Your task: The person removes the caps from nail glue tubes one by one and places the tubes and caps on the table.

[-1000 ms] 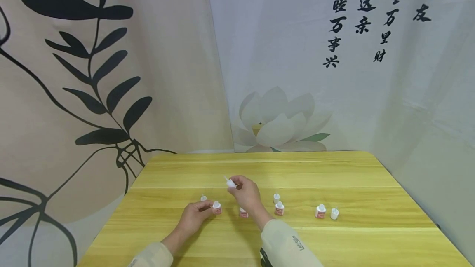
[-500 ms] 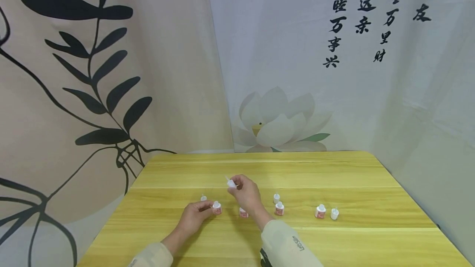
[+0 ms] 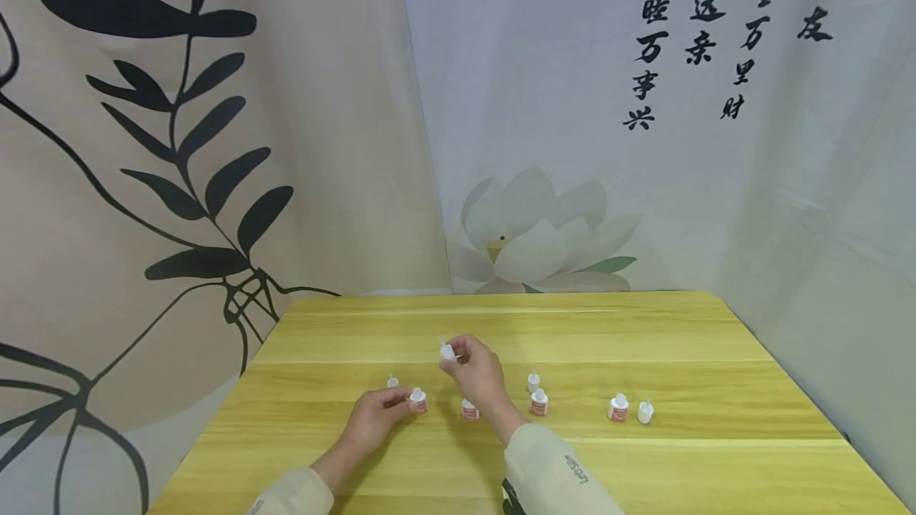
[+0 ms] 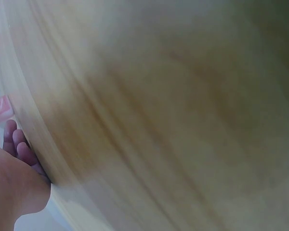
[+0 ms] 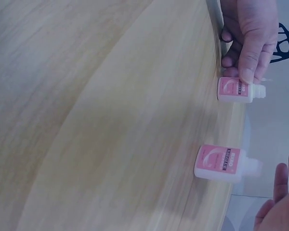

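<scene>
My left hand (image 3: 374,421) pinches a small white bottle (image 3: 418,401) with a pink label, standing upright on the table. In the right wrist view that hand's thumb (image 5: 251,57) presses against the side of the bottle. Up and to the right of it, my right hand (image 3: 475,376) holds a white cap (image 3: 448,352) with a thin spike pointing up, raised above the table. A second pink-labelled bottle (image 3: 470,410) stands below my right hand, partly hidden by it in the head view. The left wrist view catches only part of my left hand (image 4: 19,180) at its edge.
Behind my left hand stands another white cap (image 3: 393,382). To the right are a bottle (image 3: 540,402) with a cap (image 3: 533,382) behind it, then a bottle (image 3: 619,408) beside a cap (image 3: 646,413). The wooden table (image 3: 716,475) ends at a printed curtain (image 3: 343,141).
My right hand has shifted slightly right and up with the cap, whose spike now points more upright. My left hand and the bottles have stayed in place.
</scene>
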Action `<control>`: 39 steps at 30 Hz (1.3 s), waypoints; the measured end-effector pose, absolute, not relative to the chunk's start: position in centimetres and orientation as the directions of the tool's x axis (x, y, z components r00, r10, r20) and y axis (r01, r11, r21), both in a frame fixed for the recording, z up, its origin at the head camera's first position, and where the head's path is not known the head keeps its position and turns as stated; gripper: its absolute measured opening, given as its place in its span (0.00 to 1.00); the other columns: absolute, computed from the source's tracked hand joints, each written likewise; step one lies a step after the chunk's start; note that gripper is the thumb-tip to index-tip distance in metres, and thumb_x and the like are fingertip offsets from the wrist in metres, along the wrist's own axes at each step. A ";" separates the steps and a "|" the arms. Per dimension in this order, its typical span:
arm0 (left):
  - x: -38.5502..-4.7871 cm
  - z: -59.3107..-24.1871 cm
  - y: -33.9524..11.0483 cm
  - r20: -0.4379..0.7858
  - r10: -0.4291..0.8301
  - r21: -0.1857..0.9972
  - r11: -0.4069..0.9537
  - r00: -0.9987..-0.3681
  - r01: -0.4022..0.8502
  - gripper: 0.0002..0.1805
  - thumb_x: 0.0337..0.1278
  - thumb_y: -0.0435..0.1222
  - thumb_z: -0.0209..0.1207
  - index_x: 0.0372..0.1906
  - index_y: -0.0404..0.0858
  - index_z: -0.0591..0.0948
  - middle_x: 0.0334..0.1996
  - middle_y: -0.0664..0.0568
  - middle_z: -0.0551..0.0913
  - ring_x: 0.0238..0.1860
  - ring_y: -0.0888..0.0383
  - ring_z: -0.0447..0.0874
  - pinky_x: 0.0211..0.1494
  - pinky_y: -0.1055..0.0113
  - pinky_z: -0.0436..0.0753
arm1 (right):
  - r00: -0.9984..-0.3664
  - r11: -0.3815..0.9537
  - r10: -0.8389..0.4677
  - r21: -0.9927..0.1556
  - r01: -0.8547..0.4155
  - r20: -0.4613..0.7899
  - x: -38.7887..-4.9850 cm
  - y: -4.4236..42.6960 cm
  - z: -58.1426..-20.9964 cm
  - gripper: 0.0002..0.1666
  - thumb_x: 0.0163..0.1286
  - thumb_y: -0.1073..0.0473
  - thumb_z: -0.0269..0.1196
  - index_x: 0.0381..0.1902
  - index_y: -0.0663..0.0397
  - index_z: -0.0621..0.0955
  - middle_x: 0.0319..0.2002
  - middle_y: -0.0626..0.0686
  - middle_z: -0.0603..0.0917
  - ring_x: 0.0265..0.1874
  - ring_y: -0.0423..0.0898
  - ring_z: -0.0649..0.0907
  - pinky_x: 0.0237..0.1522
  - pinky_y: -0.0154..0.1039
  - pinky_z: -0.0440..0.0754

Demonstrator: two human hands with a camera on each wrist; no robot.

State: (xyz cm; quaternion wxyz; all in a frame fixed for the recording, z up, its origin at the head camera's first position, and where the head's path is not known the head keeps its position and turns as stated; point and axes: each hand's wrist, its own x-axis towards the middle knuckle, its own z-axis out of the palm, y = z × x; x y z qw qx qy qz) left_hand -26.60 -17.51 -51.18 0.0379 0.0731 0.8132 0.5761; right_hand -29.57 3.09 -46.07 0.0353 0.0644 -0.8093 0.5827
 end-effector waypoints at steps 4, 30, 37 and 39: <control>-26.7 -51.2 -17.5 0.022 0.156 0.937 0.342 -0.987 0.075 0.12 0.62 0.42 0.65 0.44 0.39 0.87 0.41 0.50 0.88 0.47 0.55 0.84 0.55 0.60 0.80 | -0.989 0.297 -0.066 -0.944 -0.144 0.130 -29.4 3.2 -46.0 0.11 0.66 0.61 0.68 0.46 0.50 0.81 0.40 0.45 0.82 0.40 0.45 0.79 0.40 0.41 0.81; -26.8 -51.4 -17.7 0.026 0.161 0.942 0.326 -0.987 0.078 0.12 0.63 0.41 0.64 0.46 0.38 0.87 0.41 0.50 0.89 0.48 0.55 0.85 0.55 0.62 0.80 | -0.984 0.273 -0.094 -0.947 -0.170 0.150 -29.3 3.3 -44.6 0.14 0.66 0.58 0.69 0.49 0.52 0.84 0.40 0.47 0.83 0.35 0.43 0.78 0.33 0.36 0.78; -26.9 -51.5 -17.7 0.046 0.151 0.932 0.351 -0.988 0.096 0.11 0.62 0.41 0.65 0.44 0.39 0.87 0.40 0.52 0.89 0.48 0.55 0.84 0.55 0.63 0.80 | -0.983 0.269 -0.121 -0.949 -0.164 0.136 -29.1 3.8 -43.5 0.14 0.66 0.58 0.69 0.49 0.53 0.84 0.40 0.47 0.83 0.35 0.44 0.78 0.34 0.37 0.78; -26.9 -51.5 -17.7 0.047 0.145 0.929 0.356 -0.988 0.096 0.11 0.62 0.41 0.65 0.44 0.40 0.88 0.40 0.52 0.89 0.48 0.55 0.84 0.56 0.61 0.79 | -0.983 0.260 -0.131 -0.952 -0.162 0.132 -29.0 3.9 -43.2 0.14 0.66 0.58 0.69 0.49 0.54 0.84 0.41 0.47 0.83 0.36 0.44 0.78 0.36 0.38 0.78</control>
